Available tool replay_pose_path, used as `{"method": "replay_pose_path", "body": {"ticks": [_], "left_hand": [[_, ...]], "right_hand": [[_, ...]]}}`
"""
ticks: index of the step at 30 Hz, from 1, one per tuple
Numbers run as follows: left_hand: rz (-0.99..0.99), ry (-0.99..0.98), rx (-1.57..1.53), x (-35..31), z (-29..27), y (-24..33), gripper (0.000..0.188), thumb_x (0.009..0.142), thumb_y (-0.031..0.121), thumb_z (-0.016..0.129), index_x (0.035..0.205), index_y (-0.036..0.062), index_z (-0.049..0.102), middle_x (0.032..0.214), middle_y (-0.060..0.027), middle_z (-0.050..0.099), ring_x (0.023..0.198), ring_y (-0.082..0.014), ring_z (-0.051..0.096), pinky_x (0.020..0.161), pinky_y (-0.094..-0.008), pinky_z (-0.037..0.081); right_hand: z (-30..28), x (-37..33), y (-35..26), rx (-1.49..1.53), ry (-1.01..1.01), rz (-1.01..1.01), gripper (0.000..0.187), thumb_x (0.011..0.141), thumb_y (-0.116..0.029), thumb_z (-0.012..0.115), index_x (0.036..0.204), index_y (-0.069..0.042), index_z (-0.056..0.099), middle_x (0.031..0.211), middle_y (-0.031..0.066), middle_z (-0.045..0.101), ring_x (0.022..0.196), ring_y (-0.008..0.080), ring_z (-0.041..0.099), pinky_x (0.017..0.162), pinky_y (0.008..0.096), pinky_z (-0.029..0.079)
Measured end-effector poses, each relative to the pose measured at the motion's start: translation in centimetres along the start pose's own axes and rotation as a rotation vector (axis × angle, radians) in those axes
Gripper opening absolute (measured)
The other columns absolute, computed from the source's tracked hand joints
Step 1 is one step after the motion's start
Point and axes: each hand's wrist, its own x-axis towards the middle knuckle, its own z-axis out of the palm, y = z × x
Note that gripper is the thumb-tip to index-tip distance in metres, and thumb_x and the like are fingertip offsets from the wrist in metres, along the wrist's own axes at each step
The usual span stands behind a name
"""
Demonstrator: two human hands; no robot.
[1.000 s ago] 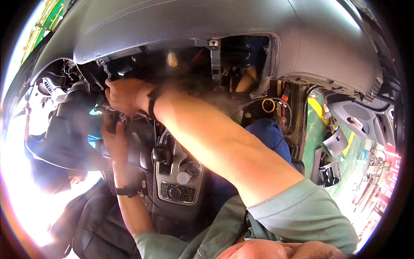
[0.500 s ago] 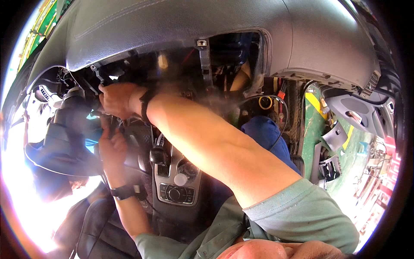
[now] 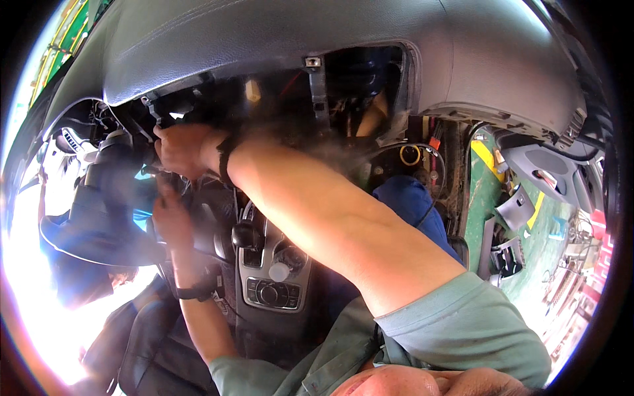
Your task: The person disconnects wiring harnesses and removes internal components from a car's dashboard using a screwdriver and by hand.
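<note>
My right hand (image 3: 183,152) reaches far across to the left, under the edge of the dark dashboard (image 3: 277,33). Its fingers are curled closed beside the steering column (image 3: 112,162); what they hold is hidden. Just below it, my left hand (image 3: 174,219) is raised between the steering wheel (image 3: 72,251) and the gear lever (image 3: 246,234). Its fingers are bent in toward the parts under my right hand, somewhat blurred, and I cannot make out what is in them. Dark brackets and wiring hang in the opened dashboard around both hands.
The centre console (image 3: 272,294) carries a round knob and a white cap. A person's blue-clothed limb (image 3: 413,204) fills the right footwell, and a bare forearm (image 3: 374,117) shows inside the dashboard opening. Loose grey trim pieces (image 3: 515,208) lie on the green floor outside.
My left hand and wrist have shifted slightly, with the wrist turned a little. My right hand stays at the same spot by the steering column. The view has moved slightly.
</note>
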Motion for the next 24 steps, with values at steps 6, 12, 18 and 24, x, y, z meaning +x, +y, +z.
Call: {"method": "replay_pose_path", "body": {"ticks": [6, 12, 18, 24], "left_hand": [[-0.769, -0.427, -1.253, 0.7, -1.2, 0.9, 0.03, 0.096, 0.037, 0.054, 0.103, 0.0084, 0.059, 0.064, 0.0028, 0.047, 0.045, -0.0055, 0.038, 0.034, -0.0195, 0.024], [0.312, 0.24, 0.066, -0.8, 0.6, 1.8, 0.023, 0.095, 0.02, 0.057, 0.107, 0.0005, 0.055, 0.091, -0.0129, 0.059, 0.071, -0.0295, 0.057, 0.063, -0.0371, 0.045], [0.231, 0.139, 0.172, -1.3, 0.5, 1.8, 0.051, 0.094, 0.012, 0.051, 0.143, 0.0081, 0.039, 0.116, -0.0209, 0.057, 0.099, -0.04, 0.057, 0.086, -0.0439, 0.047], [-0.469, -0.267, -0.93, 0.6, -0.9, 0.0, 0.045, 0.1, 0.022, 0.043, 0.144, 0.021, 0.035, 0.094, -0.0118, 0.058, 0.057, -0.0166, 0.048, 0.045, -0.0243, 0.036]], "right_hand": [[0.4, 0.2, 0.0, -0.026, -0.012, -0.035, 0.044, 0.074, -0.04, 0.062, 0.079, 0.004, 0.068, 0.076, 0.0119, 0.064, 0.077, 0.0218, 0.062, 0.096, 0.0362, 0.038], [1.4, 0.4, -0.1, -0.004, 0.055, 0.017, 0.037, 0.07, -0.03, 0.061, 0.079, 0.006, 0.068, 0.073, 0.0135, 0.063, 0.073, 0.0237, 0.064, 0.098, 0.0376, 0.039], [1.4, 0.4, -0.3, 0.027, 0.092, 0.032, 0.027, 0.068, -0.023, 0.056, 0.071, 0.001, 0.068, 0.07, 0.0131, 0.062, 0.069, 0.0237, 0.064, 0.095, 0.039, 0.041], [1.2, 0.2, -0.1, 0.096, 0.13, 0.037, 0.022, 0.069, -0.018, 0.055, 0.072, 0.0, 0.068, 0.075, 0.0151, 0.063, 0.07, 0.027, 0.064, 0.095, 0.0403, 0.042]]}}
